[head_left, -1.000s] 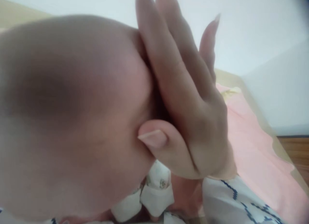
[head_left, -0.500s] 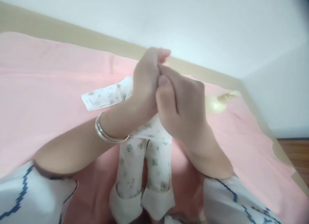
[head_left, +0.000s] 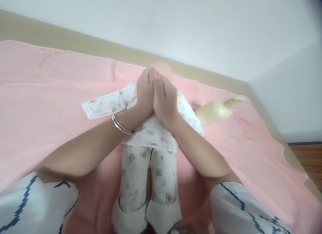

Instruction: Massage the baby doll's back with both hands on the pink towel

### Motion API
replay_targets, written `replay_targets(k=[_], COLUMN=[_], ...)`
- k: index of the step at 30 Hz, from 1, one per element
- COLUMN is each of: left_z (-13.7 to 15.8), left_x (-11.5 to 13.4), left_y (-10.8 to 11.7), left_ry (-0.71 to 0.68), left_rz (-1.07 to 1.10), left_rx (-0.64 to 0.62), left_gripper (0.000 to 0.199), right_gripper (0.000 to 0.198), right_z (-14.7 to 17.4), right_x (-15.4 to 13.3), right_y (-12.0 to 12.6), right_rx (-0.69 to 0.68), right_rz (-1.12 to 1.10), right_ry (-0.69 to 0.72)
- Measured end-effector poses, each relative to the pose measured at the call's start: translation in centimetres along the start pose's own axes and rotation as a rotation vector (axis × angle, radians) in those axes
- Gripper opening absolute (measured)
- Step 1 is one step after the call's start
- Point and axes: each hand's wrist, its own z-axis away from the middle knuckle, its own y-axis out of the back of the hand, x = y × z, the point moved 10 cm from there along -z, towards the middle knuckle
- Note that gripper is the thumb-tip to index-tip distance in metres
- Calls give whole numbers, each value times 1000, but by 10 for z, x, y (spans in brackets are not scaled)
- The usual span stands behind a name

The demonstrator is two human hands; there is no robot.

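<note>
Cups left hand (head_left: 145, 91) and right hand (head_left: 166, 101) together with thumbs side by side, over the upper body of a doll (head_left: 151, 137) laid on a pink cloth (head_left: 47, 103). Cannot tell of anything held between the palms. Partly hides the head (head_left: 163, 68) behind. Wears a silver bracelet (head_left: 121, 127) on left wrist.

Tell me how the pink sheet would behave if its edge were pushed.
The pink sheet would probably flop and bunch rather than slide stiffly, judging by its creases and wavy edge. Its middle would likely resist shifting a little, since the printed white top lies across it.
</note>
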Motion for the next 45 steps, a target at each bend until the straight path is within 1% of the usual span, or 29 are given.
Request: replay_targets(k=[3,6,8,10,12,14,15,17,18,21,25,27,29,32,34,39,42,45], left_z=[7,13,17,19,22,25,26,29,31,32,29,28,28,27,27,26,26,25], left_x=[-2,-8,-9,-6,-5,-10,-13,-19,-20,-24,-27,-28,-29,-31,-32,-28,-27,-28], left_y=[5,0,-1,-1,-3,-1,2,9,11,13,15,16,16,18,19,19,18,18], left_ry=[-86,-144,-172,-213,-221,-184,-160,-135,-137,-158,-172,-189,-210,-228,-232,-241,-255,-260], left_rz=[44,66,56,26,-69,-183,-229,-301,-332,-428,-437,-423,-411,-392,-374,-349,-360,-381], left_rx=[30,-25,-28,-32,-66,-100,-111,-138,-156,-205,-201,-196,-187,-174,-165,-173,-181,-175], left_gripper=[29,25,29,32,31,30,34,49,52,46,43,40,36,37,40,36,34,32], right_gripper=[48,58,60,56,53,52,51,50,50,54,59,63,65,67,69,65,61,60], right_z=[6,9,9,10,11,13,14,16,17,17,23,34,48,65,67,48,35,30], right_x=[11,23,29,29,25,24,27,36,40,45,42,33,20,1,-3,9,20,26], right_y=[-4,-5,-3,-1,-2,-3,-4,-6,-6,-6,-5,-8,-13,-22,-27,-29,-23,-20], right_rx=[31,25,18,-1,-47,-112,-151,-232,-270,-347,-419,-473,-514,-537,-545,-556,-549,-536], right_rz=[-9,9,21,39,85,186,250,374,423,521,678,751,789,794,775,649,599,591], right_ry=[1,-20,-23,14,83,127,129,101,83,47,-53,-82,-50,46,86,161,144,128])
